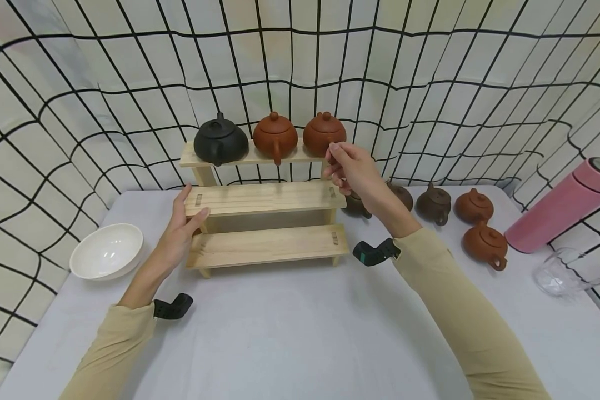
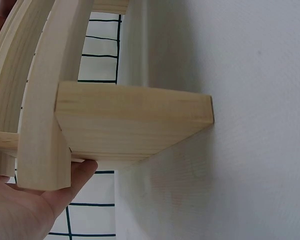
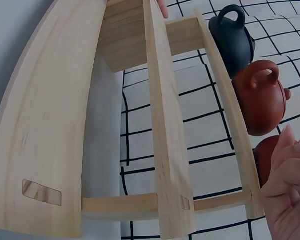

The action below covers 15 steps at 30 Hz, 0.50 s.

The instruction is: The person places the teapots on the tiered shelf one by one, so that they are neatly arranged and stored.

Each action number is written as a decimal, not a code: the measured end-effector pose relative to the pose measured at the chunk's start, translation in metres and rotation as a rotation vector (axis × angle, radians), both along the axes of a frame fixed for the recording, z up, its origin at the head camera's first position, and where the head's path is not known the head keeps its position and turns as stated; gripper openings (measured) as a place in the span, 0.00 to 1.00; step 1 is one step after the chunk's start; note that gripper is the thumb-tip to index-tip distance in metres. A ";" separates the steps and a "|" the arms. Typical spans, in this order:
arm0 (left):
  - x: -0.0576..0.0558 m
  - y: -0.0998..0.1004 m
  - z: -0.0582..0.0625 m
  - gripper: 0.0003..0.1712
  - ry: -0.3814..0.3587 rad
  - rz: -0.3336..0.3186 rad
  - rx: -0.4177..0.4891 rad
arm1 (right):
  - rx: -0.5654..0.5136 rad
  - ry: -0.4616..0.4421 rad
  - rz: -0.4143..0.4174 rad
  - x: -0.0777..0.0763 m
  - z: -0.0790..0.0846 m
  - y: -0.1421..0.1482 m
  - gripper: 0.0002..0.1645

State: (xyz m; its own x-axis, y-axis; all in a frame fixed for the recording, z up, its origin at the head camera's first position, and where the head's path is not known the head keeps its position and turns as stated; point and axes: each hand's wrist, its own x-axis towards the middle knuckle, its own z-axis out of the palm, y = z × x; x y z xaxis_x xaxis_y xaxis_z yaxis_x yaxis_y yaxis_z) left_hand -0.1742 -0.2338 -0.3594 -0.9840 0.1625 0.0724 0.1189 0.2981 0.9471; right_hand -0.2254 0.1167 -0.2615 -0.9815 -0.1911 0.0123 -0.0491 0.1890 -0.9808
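A three-tier wooden stand (image 1: 267, 198) stands on the table. My left hand (image 1: 174, 240) grips the left end of its middle board, thumb on top. On the top board sit a black teapot (image 1: 221, 140), an orange-brown teapot (image 1: 275, 133) and, at the right end, a reddish-brown teapot (image 1: 323, 130). My right hand (image 1: 356, 169) holds that last pot at its near right side with curled fingers. They cover its handle. In the right wrist view, the right hand (image 3: 290, 185) overlaps the same pot (image 3: 265, 155).
Right of the stand are several small teapots, among them a dark brown one (image 1: 434, 204) and an orange one (image 1: 485, 244). Beyond them stand a pink flask (image 1: 555, 211) and a clear glass (image 1: 565, 275). A white bowl (image 1: 107, 251) is at left. Black wire mesh (image 1: 290, 86) rises behind.
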 end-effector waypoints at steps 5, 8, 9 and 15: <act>0.000 0.000 0.000 0.47 -0.006 0.002 0.004 | 0.037 -0.002 0.017 -0.002 0.002 0.003 0.19; 0.001 0.001 0.000 0.47 0.002 -0.003 0.007 | 0.045 -0.005 0.023 -0.003 0.002 0.004 0.20; 0.001 0.001 0.000 0.47 0.005 -0.004 0.009 | 0.045 -0.006 0.025 -0.003 0.001 0.004 0.20; 0.001 0.001 -0.001 0.47 0.014 -0.006 0.004 | 0.023 -0.009 0.024 0.000 -0.004 0.006 0.21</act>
State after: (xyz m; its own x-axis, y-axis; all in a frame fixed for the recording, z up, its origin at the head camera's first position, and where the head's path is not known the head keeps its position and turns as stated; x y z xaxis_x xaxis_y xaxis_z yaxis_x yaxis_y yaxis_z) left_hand -0.1729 -0.2330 -0.3604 -0.9820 0.1677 0.0863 0.1334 0.2937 0.9465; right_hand -0.2258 0.1229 -0.2659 -0.9766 -0.2149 -0.0012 -0.0451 0.2104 -0.9766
